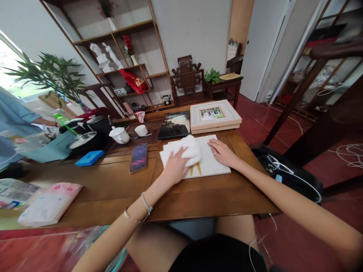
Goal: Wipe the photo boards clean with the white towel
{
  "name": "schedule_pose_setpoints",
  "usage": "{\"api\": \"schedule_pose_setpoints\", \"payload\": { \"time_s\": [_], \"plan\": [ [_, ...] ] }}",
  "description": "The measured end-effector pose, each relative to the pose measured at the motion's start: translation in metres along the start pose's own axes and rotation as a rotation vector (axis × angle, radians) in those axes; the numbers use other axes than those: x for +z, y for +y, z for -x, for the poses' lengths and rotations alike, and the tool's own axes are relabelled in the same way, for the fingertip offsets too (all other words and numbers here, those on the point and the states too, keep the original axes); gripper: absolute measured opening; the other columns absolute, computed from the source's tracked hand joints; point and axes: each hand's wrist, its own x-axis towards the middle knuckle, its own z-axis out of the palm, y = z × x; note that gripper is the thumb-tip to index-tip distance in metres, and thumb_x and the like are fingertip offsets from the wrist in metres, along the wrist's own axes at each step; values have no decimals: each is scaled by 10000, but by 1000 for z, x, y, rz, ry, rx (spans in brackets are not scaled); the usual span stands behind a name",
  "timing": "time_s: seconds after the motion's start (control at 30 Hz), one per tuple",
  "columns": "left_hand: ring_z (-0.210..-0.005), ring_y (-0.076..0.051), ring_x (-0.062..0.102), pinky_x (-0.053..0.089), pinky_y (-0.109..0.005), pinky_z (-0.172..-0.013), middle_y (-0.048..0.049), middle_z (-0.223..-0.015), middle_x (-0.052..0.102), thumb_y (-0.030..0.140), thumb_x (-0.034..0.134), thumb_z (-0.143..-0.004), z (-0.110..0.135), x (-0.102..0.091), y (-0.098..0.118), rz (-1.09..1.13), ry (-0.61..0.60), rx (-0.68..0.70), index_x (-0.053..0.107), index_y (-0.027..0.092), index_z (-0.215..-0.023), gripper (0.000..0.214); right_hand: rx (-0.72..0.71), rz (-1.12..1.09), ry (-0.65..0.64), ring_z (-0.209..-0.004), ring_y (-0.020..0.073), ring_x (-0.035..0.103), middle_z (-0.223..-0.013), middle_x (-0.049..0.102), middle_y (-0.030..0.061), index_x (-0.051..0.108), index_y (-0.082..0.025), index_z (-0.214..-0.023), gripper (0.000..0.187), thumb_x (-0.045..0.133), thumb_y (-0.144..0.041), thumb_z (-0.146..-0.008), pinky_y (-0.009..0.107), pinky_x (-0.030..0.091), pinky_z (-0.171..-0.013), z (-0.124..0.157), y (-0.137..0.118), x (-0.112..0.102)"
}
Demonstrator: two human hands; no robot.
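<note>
A white board or canvas (214,166) with a yellow mark near its front edge lies flat on the wooden table (204,198). My left hand (175,167) grips a bunched white cloth (190,148) and presses it on the board's left part. The cloth's scalloped edge spreads out to the left, and my palm hides part of it. Over on the right side of the board rests my right hand (222,152), fingers stretched out flat, holding nothing.
Behind the board are a framed picture (215,115) and a dark photo panel (174,124). Leftward lie a phone-like blurred item (138,157), a white teapot (119,135), a blue block (89,158) and a tissue pack (49,204). Another person's blue sleeve (17,113) shows far left.
</note>
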Motion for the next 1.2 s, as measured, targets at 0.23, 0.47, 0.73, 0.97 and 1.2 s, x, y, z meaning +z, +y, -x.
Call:
{"api": "schedule_pose_setpoints", "payload": {
  "time_s": [0.23, 0.47, 0.73, 0.97, 1.2],
  "plan": [
    [-1403, -351, 325, 327, -568, -1090, -153, -1486, 413, 144, 494, -850, 23, -3, 1, -24, -22, -80, 648, 159, -1210, 391, -1, -12, -3, -1376, 274, 381, -1433, 490, 135, 575, -169, -1279, 405, 406, -212, -913, 508, 322, -1123, 1, -1, -2],
    [-1419, -308, 307, 314, -520, -1131, -64, -1512, 392, 136, 567, -769, 75, -18, 55, 74, -34, 193, 726, 201, -986, 276, -1, -24, 13, -1366, 264, 399, -1418, 509, 124, 584, -175, -1266, 410, 412, -183, -893, 496, 329, -1127, 1, 1, -2],
    [-1377, -351, 362, 357, -586, -1052, -145, -1462, 452, 192, 482, -883, -23, 5, 15, -47, 82, -62, 629, 168, -1210, 360, -5, -19, 48, -1360, 265, 410, -1406, 517, 135, 584, -165, -1264, 416, 390, -188, -896, 494, 349, -1120, 3, -5, 1],
    [-1361, -376, 353, 324, -578, -1063, -161, -1458, 445, 201, 494, -876, -70, 5, 22, -84, 96, -39, 653, 144, -1175, 343, -23, -27, 63, -1360, 251, 411, -1393, 535, 106, 578, -194, -1274, 427, 386, -189, -893, 477, 338, -1131, 2, -7, 0],
    [-1337, -422, 375, 350, -630, -1016, -219, -1415, 468, 175, 505, -833, -44, -7, 53, -137, 11, 184, 691, 101, -1097, 332, -44, -107, 50, -1358, 269, 416, -1394, 538, 109, 583, -181, -1281, 488, 480, -145, -806, 453, 347, -1130, 4, -2, -2]
  ]
}}
